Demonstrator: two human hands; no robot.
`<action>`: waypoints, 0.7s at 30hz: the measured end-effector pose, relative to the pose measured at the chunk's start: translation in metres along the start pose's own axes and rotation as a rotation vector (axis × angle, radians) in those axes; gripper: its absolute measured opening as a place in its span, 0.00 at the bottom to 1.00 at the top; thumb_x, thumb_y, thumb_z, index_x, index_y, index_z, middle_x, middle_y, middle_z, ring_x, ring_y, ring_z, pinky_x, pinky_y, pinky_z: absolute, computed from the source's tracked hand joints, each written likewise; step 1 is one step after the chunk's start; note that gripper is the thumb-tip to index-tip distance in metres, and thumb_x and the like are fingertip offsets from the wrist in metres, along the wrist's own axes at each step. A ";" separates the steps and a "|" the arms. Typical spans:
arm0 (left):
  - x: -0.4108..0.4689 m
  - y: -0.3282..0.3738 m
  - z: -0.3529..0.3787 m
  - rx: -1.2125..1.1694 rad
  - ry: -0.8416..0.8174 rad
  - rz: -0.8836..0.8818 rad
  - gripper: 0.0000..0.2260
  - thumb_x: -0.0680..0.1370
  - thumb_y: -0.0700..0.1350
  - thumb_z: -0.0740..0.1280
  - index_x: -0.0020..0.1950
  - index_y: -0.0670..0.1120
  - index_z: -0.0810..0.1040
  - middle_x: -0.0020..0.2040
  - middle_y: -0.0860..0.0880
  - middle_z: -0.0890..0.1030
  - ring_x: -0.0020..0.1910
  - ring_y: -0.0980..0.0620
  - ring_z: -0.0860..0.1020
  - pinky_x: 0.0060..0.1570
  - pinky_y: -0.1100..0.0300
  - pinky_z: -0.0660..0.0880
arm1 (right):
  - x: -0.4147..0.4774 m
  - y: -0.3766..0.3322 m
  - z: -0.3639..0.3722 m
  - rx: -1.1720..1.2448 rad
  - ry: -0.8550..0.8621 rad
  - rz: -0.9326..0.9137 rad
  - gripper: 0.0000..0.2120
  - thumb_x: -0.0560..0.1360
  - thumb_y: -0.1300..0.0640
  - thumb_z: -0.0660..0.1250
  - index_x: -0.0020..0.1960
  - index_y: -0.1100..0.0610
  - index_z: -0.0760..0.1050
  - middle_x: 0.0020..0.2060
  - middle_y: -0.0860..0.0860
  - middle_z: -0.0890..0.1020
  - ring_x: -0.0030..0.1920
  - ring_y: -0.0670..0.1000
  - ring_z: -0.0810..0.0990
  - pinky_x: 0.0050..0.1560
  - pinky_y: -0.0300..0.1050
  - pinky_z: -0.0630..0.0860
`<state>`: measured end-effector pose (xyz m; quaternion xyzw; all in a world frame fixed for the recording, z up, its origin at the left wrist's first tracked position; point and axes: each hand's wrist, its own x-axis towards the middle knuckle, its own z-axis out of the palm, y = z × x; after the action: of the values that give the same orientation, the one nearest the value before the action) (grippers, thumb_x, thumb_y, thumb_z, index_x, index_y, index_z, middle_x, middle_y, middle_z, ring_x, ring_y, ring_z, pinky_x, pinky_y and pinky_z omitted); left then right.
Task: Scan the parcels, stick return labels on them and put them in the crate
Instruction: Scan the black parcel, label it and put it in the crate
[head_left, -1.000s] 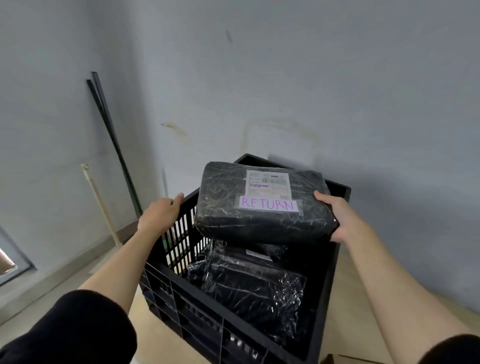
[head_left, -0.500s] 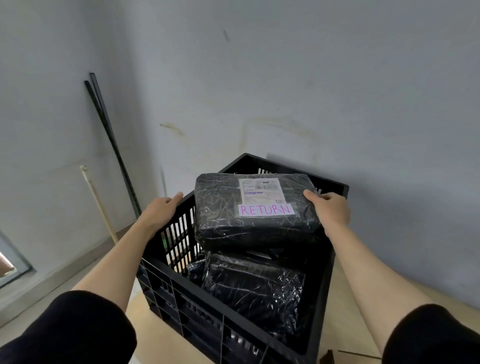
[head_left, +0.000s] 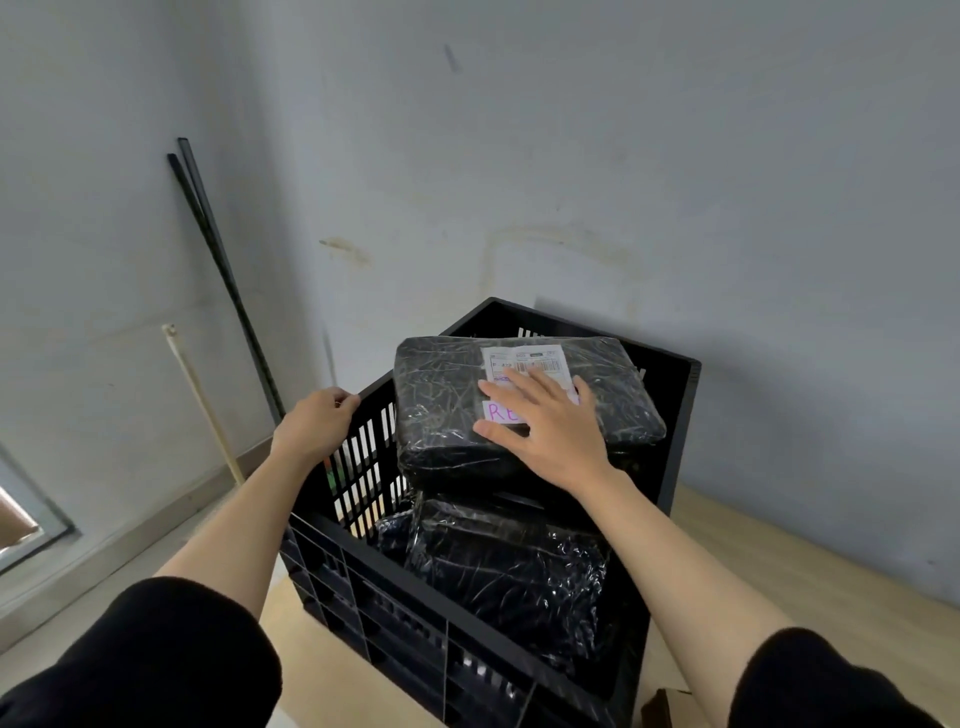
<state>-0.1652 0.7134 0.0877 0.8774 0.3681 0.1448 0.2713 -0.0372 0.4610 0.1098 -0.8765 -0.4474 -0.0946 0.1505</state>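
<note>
A black slatted crate stands on a pale wooden surface by the wall. On top of the pile inside lies a black plastic-wrapped parcel with a white shipping label and a pink RETURN label, mostly hidden under my hand. My right hand lies flat on that parcel with straight, spread fingers. My left hand grips the crate's left rim, fingers curled over the edge. Another black wrapped parcel lies lower in the crate, nearer to me.
Grey walls close in behind and to the left of the crate. Two black rods and a pale stick lean in the left corner. A dark object shows at the bottom edge, right of the crate.
The top parcel has come down onto the pile in the crate. My right hand has left its right edge and now presses flat on its top, covering most of the RETURN label. My left hand stays on the rim.
</note>
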 end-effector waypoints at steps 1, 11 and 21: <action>-0.002 0.001 0.000 0.011 0.011 0.002 0.16 0.82 0.53 0.56 0.59 0.46 0.78 0.47 0.46 0.80 0.44 0.46 0.77 0.43 0.55 0.71 | 0.001 0.001 -0.001 -0.020 0.038 -0.008 0.35 0.69 0.24 0.42 0.71 0.36 0.64 0.74 0.43 0.65 0.76 0.48 0.57 0.73 0.67 0.43; -0.021 0.009 0.002 0.158 0.108 0.002 0.17 0.82 0.53 0.53 0.53 0.45 0.77 0.38 0.45 0.80 0.38 0.43 0.78 0.37 0.55 0.74 | -0.021 -0.067 0.016 1.007 0.666 1.392 0.55 0.58 0.40 0.79 0.74 0.55 0.53 0.73 0.57 0.58 0.70 0.60 0.59 0.65 0.62 0.64; -0.020 0.007 0.001 0.133 0.130 0.026 0.16 0.82 0.52 0.54 0.56 0.47 0.78 0.41 0.45 0.80 0.40 0.43 0.78 0.38 0.55 0.72 | 0.008 -0.050 -0.004 1.255 0.657 1.171 0.55 0.63 0.52 0.80 0.75 0.40 0.45 0.70 0.60 0.58 0.63 0.64 0.71 0.60 0.58 0.71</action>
<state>-0.1749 0.6943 0.0898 0.8870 0.3822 0.1802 0.1862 -0.0736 0.4930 0.1244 -0.6499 0.1640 0.0128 0.7420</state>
